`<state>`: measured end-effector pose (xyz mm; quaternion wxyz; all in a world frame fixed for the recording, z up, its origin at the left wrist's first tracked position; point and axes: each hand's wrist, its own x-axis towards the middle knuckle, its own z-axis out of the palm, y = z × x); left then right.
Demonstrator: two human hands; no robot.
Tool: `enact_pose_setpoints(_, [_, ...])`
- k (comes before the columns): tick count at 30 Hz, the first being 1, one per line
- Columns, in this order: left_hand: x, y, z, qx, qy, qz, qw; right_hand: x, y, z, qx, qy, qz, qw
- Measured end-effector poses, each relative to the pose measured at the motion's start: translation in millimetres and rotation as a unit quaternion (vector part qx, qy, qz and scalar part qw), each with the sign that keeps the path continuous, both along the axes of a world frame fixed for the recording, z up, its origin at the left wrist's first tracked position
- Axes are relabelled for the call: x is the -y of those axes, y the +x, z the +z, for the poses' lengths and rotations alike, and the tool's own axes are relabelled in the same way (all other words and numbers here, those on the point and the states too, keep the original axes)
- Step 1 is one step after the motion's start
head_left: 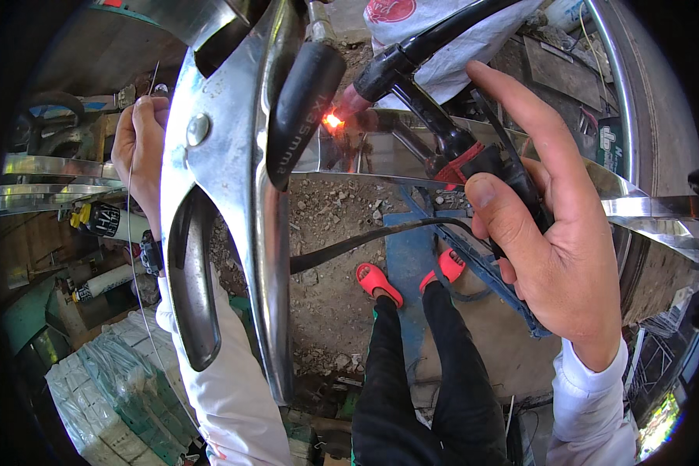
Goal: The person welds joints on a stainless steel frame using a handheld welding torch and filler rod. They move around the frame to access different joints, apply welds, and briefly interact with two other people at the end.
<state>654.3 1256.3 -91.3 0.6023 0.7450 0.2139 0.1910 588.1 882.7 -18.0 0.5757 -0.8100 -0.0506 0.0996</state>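
My right hand (559, 233) is wrapped round the handle of a black TIG welding torch (435, 124), its index finger stretched along one side. The torch's pinkish cup (355, 101) is close to an orange-glowing spot (333, 121) on a shiny curved metal bar (311, 159). Left of the glow, a large silver earth clamp (225, 116) hangs in front, with a black-sleeved cable end (307, 109) beside its jaws. Beyond the clamp, my left hand (138, 144) pinches a thin metal filler rod (131, 225), which runs down past my sleeve. The clamp hides part of that hand and forearm.
A black cable (373, 234) crosses below the bar. My feet in red slides (380, 284) stand near a blue board (405, 268) on rubble-strewn ground. Plastic-wrapped stacked blocks (116, 380) sit lower left. Behind the torch lies a white sack (458, 50); a metal tube (617, 93) curves at right.
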Motion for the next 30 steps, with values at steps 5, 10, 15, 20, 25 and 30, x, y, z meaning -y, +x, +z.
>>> enact_pose_setpoints(5, [-8,-5,3,-0.020,-0.003,-0.006,1.000,-2,1,2,-0.028,0.035,0.032,0.998])
enact_pose_setpoints(10, [-10,3,-1,-0.024,-0.022,-0.015,0.999,2,3,7,-0.036,-0.011,0.015,0.999])
enact_pose_setpoints(15, [-1,1,2,-0.012,-0.001,-0.004,1.000,4,3,-5,0.018,-0.004,0.025,1.000])
enact_pose_setpoints(20, [-1,-3,13,-0.038,-0.022,-0.004,0.999,6,4,0,-0.019,0.023,0.051,0.998])
enact_pose_setpoints(25, [-6,0,3,-0.004,0.037,0.000,0.999,-11,0,13,0.003,-0.007,0.006,1.000])
enact_pose_setpoints(30, [-1,0,6,-0.036,0.043,0.009,0.998,4,4,-5,0.025,-0.007,0.040,0.999])
